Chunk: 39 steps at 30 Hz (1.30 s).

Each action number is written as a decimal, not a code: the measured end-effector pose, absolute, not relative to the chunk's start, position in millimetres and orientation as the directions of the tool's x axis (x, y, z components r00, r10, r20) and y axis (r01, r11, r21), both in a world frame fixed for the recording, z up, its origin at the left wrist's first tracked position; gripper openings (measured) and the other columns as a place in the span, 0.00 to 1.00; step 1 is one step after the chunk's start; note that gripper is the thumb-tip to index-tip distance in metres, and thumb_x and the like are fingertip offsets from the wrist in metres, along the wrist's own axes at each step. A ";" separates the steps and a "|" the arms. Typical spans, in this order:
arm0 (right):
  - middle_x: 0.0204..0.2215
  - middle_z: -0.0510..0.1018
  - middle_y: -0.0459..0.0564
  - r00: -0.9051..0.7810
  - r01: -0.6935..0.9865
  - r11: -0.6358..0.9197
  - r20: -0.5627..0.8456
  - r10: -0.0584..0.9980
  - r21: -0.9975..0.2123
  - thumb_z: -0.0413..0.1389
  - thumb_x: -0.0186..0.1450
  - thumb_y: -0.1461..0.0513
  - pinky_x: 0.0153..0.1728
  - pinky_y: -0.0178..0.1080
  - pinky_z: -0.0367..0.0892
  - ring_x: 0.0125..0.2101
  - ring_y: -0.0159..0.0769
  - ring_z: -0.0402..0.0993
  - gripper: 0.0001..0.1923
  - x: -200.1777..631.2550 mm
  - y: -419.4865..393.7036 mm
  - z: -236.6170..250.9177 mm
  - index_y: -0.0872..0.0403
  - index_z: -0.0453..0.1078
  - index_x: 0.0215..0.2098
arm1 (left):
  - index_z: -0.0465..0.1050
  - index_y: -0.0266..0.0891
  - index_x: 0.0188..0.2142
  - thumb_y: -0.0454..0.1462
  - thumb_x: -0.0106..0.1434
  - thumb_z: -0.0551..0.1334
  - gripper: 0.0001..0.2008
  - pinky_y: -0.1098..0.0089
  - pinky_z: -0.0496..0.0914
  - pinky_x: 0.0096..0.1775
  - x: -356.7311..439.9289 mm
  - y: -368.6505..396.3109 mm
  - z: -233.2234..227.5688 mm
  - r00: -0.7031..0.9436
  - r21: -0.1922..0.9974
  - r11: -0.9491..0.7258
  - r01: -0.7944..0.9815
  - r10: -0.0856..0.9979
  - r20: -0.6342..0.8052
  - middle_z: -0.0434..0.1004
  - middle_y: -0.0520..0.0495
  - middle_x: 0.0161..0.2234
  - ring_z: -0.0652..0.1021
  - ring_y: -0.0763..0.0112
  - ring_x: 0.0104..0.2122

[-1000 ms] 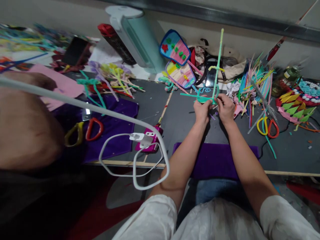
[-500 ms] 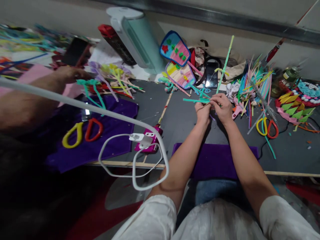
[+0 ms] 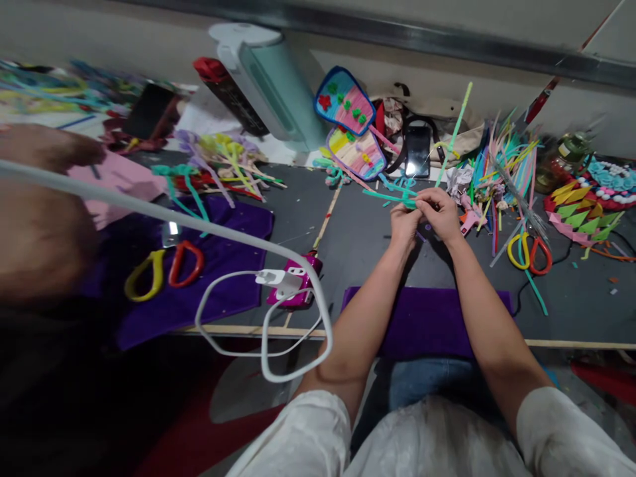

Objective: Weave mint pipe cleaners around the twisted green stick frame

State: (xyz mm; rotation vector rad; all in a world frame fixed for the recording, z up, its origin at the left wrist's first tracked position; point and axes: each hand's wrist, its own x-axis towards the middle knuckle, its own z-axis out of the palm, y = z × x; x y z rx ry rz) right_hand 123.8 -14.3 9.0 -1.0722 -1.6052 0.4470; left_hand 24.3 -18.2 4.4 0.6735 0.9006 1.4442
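Observation:
My left hand (image 3: 403, 223) and my right hand (image 3: 437, 213) are pressed together over the dark grey table (image 3: 358, 245), both pinching a bundle of teal pipe cleaners (image 3: 390, 197). One long light-green pipe cleaner (image 3: 454, 132) rises from my fingers, leaning up and to the right. Short teal ends stick out to the left of my left hand. A purple cloth (image 3: 422, 318) lies under my forearms at the table's near edge.
A heap of coloured pipe cleaners (image 3: 501, 165) and yellow-and-red scissors (image 3: 534, 252) lie right of my hands. Two woven fans (image 3: 350, 122), a phone (image 3: 417, 151) and a teal appliance (image 3: 273, 79) stand behind. Another person's arm (image 3: 44, 218), more scissors (image 3: 163, 268) and a white cable (image 3: 268, 324) are at the left.
The long green pipe cleaner has tilted from near upright to a rightward lean, and its tip is lower. My hands stay together at the same spot. The other person's arm at the left has shifted.

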 end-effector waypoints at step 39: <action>0.32 0.85 0.48 0.460 0.132 0.368 0.386 0.799 -0.920 0.61 0.62 0.55 0.43 0.42 0.75 0.34 0.38 0.81 0.10 107.0 -11.8 -3.3 0.52 0.79 0.31 | 0.76 0.37 0.29 0.25 0.57 0.69 0.07 0.70 0.78 0.42 8.3 -9.3 10.2 -0.054 0.537 0.162 -0.828 0.930 -0.364 0.80 0.51 0.26 0.82 0.73 0.30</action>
